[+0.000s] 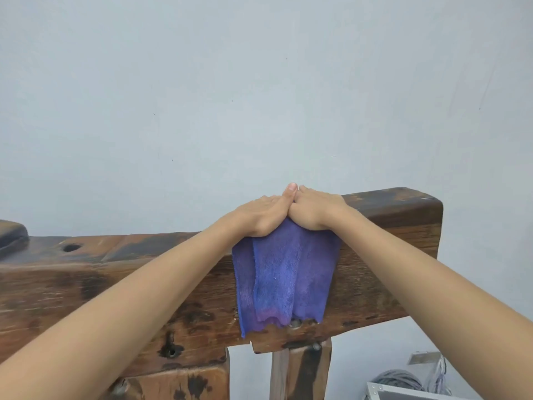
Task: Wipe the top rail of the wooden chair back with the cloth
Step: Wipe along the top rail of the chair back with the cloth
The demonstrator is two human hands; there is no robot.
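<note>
A pale grey-blue wall fills the whole area behind and above the top rail, which is the landmark here. The top rail is a thick, dark, worn wooden beam that runs across the view and rises toward its right end; its upper face has a round hole far to the left of the hands. Under the rail stand two wooden uprights of the chair back.

Both bare forearms reach from the lower corners up to the rail. The purple-blue cloth is draped over the rail right of its middle; its upper part lies on the top face and the rest hangs down the near face almost to the lower edge.

The left hand and the right hand lie flat on the top of the rail, side by side and touching each other. They press the upper part of the cloth onto the wood. The fingers are stretched and close together, pointing toward the wall, not curled around anything; the cloth is under the palms and hangs below the wrists.

Below the right end of the rail, near the floor, are a grey coil of cable and the corner of a metal case.
</note>
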